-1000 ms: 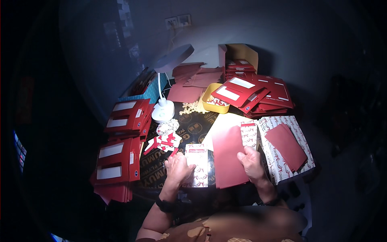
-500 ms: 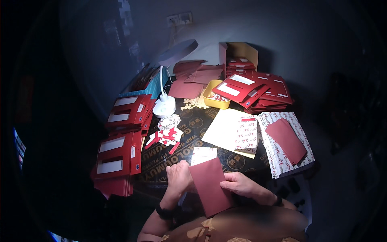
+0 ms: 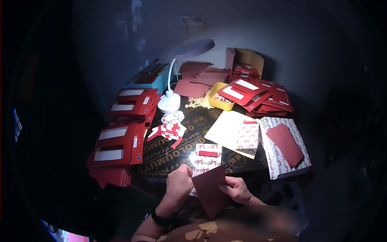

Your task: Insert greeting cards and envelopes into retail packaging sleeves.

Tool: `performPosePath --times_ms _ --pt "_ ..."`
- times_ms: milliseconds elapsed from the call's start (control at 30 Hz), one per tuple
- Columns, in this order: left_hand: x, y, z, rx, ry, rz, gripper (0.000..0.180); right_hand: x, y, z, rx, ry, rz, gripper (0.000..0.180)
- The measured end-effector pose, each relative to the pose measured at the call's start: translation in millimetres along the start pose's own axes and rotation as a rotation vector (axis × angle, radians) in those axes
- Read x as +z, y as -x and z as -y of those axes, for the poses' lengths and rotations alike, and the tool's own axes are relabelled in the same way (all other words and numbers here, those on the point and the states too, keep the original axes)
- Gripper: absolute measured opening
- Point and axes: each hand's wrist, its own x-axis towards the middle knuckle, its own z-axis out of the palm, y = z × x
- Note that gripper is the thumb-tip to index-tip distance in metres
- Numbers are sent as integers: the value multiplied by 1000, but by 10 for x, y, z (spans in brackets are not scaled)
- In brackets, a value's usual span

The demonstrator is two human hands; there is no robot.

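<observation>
Both the left hand [image 3: 179,186] and right hand [image 3: 238,189] pinch the dark red card [image 3: 210,190] just below the patterned box [image 3: 206,158], so a loose grip could bend it.

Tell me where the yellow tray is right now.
In the head view, the yellow tray sits at the table's far side, right of the white lamp base, against the stack of red window boxes.

Left hand [image 3: 179,186] and right hand [image 3: 237,189] together grip a dark red card sheet [image 3: 210,190], tilted, between them. A bow-patterned white box [image 3: 205,158] lies just beyond the hands. Stacked red window boxes [image 3: 119,142] sit left of the left hand.
</observation>
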Motion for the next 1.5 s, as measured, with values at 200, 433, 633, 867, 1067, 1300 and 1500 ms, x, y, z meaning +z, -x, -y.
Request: performPosePath --times_ms 200,433,633,867,1067,1300,1500 --pt "-86 -82 18 -14 1098 152 13 3 -49 241 -127 82 -2 29" --pt "-154 -412 262 50 1393 -258 7 -199 -176 598 -294 0 -574 16" --pt "-188 -461 261 97 1462 -156 10 -450 -496 529 -318 104 -636 20" --pt "-200 -454 -109 68 1435 143 17 -196 -796 521 -204 119 -501 8" --pt "-79 -544 -152 73 1249 171 18 -30 -856 464 -180 375 -366 22" --pt "-1 -593 -107 68 1153 112 13 35 -918 349 -247 -51 -269 33" --pt "89 -596 -96 61 1234 88 22 -37 -902 300 -206 -57 -279 30"
